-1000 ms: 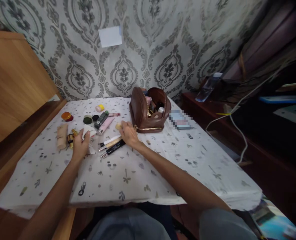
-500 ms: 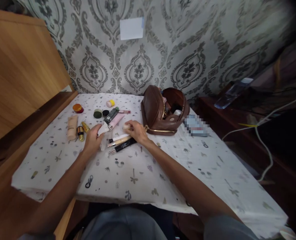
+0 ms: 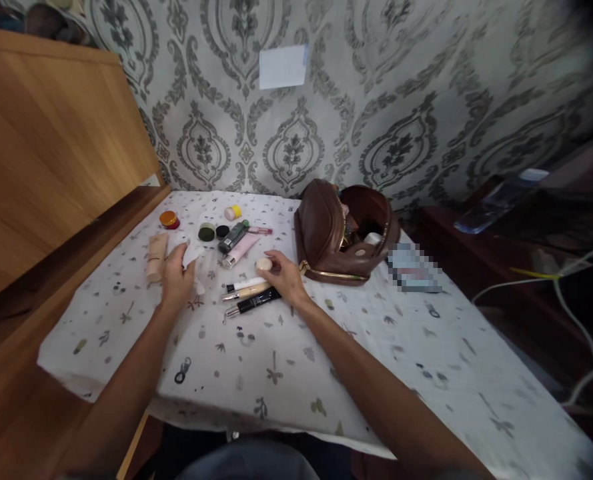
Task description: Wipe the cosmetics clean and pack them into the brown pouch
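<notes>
Pinched in my left hand (image 3: 176, 277) is a crumpled white tissue (image 3: 194, 256), just right of a beige tube (image 3: 157, 257). My right hand (image 3: 286, 278) grips a small round pale jar (image 3: 263, 265) between thumb and fingers. Below the jar lie a white tube (image 3: 246, 285), a beige-gold tube (image 3: 249, 292) and a black tube (image 3: 253, 303), their right ends partly under my right hand. A pink tube (image 3: 241, 251) and a dark grey-green tube (image 3: 234, 236) lie between and beyond my hands.
An open brown leather bag (image 3: 333, 247) holding several items stands at the back right. Beyond my left hand sit an amber jar (image 3: 169, 220), a dark green jar (image 3: 207, 232), a black lid (image 3: 223, 231) and a yellow-lidded jar (image 3: 233, 212). A blurred-out packet (image 3: 413, 268) lies right of the bag.
My left hand with the tissue has moved left, away from the tubes, and now covers the small gold bottles. My right hand still holds the jar. The whole view has shifted slightly.
</notes>
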{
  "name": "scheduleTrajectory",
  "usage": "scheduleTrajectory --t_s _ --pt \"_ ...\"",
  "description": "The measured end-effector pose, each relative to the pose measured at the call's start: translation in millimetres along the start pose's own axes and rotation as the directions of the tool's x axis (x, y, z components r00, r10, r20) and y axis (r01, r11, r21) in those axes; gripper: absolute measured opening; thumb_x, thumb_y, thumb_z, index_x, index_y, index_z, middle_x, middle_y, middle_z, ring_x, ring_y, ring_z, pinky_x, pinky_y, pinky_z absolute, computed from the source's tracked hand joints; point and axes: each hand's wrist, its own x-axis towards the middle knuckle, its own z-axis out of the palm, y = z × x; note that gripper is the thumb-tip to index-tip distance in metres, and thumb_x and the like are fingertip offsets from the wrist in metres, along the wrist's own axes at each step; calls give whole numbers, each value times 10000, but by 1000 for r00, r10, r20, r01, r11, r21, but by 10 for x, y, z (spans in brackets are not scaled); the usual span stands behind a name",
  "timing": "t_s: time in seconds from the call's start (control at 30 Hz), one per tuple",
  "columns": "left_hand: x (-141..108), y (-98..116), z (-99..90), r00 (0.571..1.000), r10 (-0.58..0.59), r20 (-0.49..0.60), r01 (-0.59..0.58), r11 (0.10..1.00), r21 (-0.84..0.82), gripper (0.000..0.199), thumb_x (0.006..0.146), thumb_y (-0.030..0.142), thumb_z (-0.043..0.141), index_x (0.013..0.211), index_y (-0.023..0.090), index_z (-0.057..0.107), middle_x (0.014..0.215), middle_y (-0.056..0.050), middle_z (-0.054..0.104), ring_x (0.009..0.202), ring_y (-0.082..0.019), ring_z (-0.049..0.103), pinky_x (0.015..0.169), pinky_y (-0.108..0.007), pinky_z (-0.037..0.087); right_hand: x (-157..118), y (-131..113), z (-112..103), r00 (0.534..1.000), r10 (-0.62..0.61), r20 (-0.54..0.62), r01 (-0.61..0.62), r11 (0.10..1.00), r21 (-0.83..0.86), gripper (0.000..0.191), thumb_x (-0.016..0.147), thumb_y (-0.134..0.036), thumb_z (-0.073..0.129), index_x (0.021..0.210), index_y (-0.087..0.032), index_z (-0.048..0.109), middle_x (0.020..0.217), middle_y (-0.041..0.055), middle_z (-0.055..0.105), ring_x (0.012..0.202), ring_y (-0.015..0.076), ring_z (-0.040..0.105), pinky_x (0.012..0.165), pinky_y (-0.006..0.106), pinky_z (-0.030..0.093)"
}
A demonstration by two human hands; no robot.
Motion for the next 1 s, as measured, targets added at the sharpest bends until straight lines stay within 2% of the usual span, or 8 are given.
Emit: scheduleTrajectory --t_s 0.23,0.3,0.4,0.57,0.7,0.77,0.87,1.0 --pt "46 -47 -67 993 14 -121 -16 1000 -20 332 831 273 505 1069 100 657 1036 -154 707 991 -288 651 918 -413 506 20 27 4 999 -52 7 52 999 -13 418 750 -358 719 1141 -222 659 1071 54 720 910 213 662 855 359 522" --pt "17 -3 -79 993 32 -112 -37 998 -44 351 794 221 501 1094 112 647 1042 -141 706 1013 -289 649 932 -411 504 19 36 8 999 -50 -2 50 999 7 433 739 -360 732 1141 -217 659 1067 54 721 919 209 668 865 354 523" --pt "-71 148 -114 985 173 0 -171 978 -122 474 702 121 479 1151 141 631 1076 -111 700 1042 -272 645 940 -381 507 3 22 4 999 -47 5 47 999 1 462 741 -380 738 1161 -207 656 1059 56 726 932 209 679 873 353 527" --pt "-265 457 -146 879 427 213 -347 878 -329 560 711 35 431 1225 168 610 1085 -94 686 1039 -227 648 901 -332 534 162 -28 -35 999 -31 -20 27 977 -211 326 905 -377 552 1132 -176 673 1098 90 733 989 211 692 876 348 545" --pt "-380 575 -101 765 583 273 -478 799 -366 508 794 52 454 1268 174 589 1029 -99 676 986 -223 658 820 -327 568 624 -27 -32 998 3 -61 -25 931 -363 303 900 -216 505 1146 -170 675 1117 106 727 991 227 683 881 376 540" --pt "-413 603 -88 714 639 285 -537 762 -363 482 819 55 461 1276 161 573 1017 -104 676 963 -226 662 769 -328 583 872 -16 -1 997 10 -73 -41 896 -441 343 858 -133 522 1163 -164 676 1170 122 706 1050 246 657 964 412 497" --pt "-433 636 -101 675 692 257 -587 714 -380 381 874 86 467 1240 123 567 1010 -117 682 934 -233 671 720 -338 598 1114 8 65 998 8 -60 -39 845 -533 396 817 -61 537 1177 -151 676 1239 138 670 1146 255 601 1064 411 416" --pt "-427 669 -148 660 727 186 -622 669 -407 365 890 65 427 1233 100 547 1002 -127 683 944 -231 680 718 -334 605 1186 56 111 999 34 -18 -38 789 -614 344 810 -79 567 1113 -169 703 1144 119 686 1062 245 609 971 362 455"
